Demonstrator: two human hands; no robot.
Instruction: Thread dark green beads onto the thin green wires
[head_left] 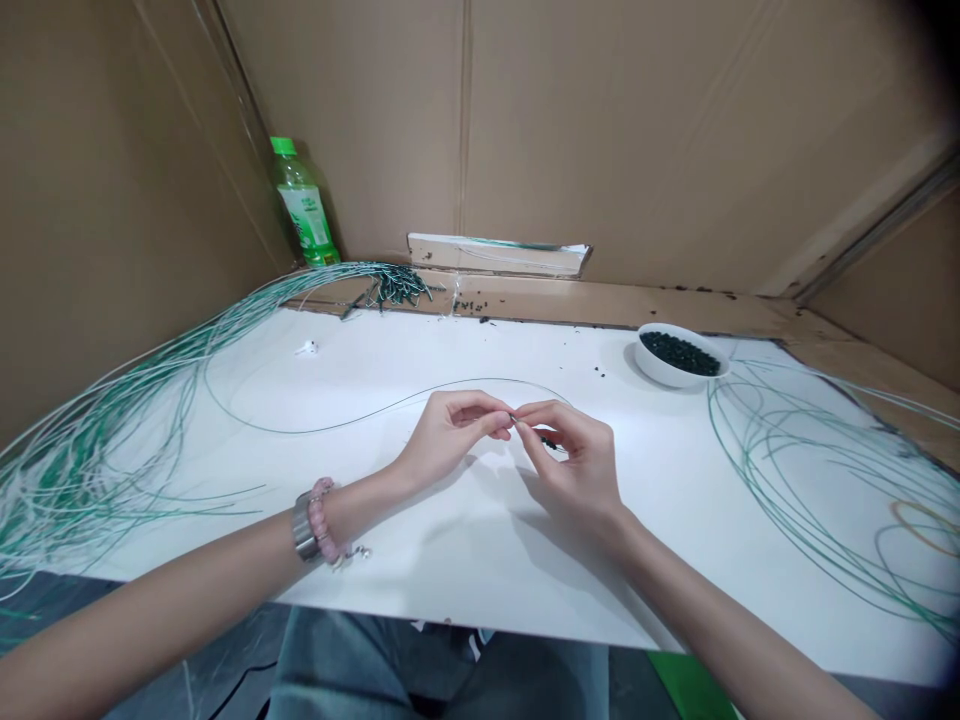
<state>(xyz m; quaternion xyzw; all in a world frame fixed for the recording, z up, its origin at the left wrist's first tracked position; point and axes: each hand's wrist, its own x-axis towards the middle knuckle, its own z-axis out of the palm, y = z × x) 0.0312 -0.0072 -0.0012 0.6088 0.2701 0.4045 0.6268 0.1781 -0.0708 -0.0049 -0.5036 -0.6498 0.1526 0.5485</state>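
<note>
We hold our left hand [448,437] and right hand [581,462] close together above the desk [420,560], a white, smooth-topped surface. The thumb and fingertips of each are pinched together, and they meet at a tiny dark piece [513,420], mostly hidden by the fingertips. A few more dark bits [550,443] show by our right hand's curled fingers; whether they lie in the palm or on the desk, we cannot tell. On our left wrist we wear a pink beaded bracelet [320,520] beside a grey metallic band [304,527].

Just beyond the hands, a thin dark-green strand [300,432] curves over the desk from the left and passes behind our right hand. Along the left side we see a thick bundle of thin green and white strands [150,400], its far end a dark, tangled cluster [397,285] on the brown cardboard strip [540,298] at the back. To the right stands a round white bowl [660,372] filled with small dark-green pieces [681,353], near loose loops of green strands [739,455]. Against the cardboard wall [600,130], at back left, stands a green-capped plastic bottle [306,215].
</note>
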